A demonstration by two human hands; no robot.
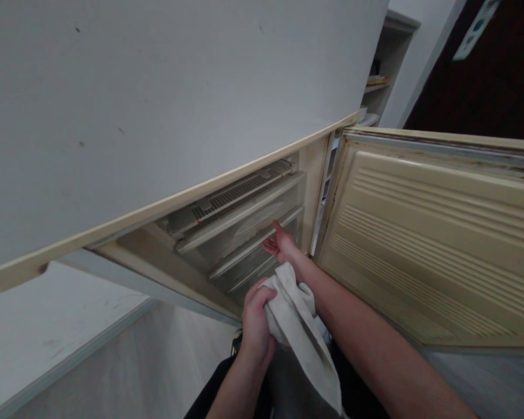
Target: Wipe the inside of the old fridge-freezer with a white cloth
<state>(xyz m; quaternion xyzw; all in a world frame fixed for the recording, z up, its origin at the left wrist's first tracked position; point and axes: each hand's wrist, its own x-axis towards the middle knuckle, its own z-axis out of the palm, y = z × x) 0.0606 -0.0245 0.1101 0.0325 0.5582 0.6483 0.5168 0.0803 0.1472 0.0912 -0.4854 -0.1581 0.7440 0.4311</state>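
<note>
My left hand (259, 317) is closed on a white cloth (294, 326), which hangs down toward my lap. Beyond it, my right hand (282, 243) reaches into the open freezer compartment (312, 186), fingers spread and apparently empty, by the front edge of a clear drawer (262, 241). Whether the fingertips touch the drawer cannot be made out. Another drawer (248, 215) sits above it, under a slotted vent panel (240, 191). The cream freezer door (428, 233) stands open on the right, with dirt along its seal.
A closed white upper door (179, 87) fills the upper left, its cream lower edge (192, 195) jutting over the compartment. Shelves (378, 87) and a dark door (489, 75) stand behind at the upper right. Grey flooring (157, 361) shows below.
</note>
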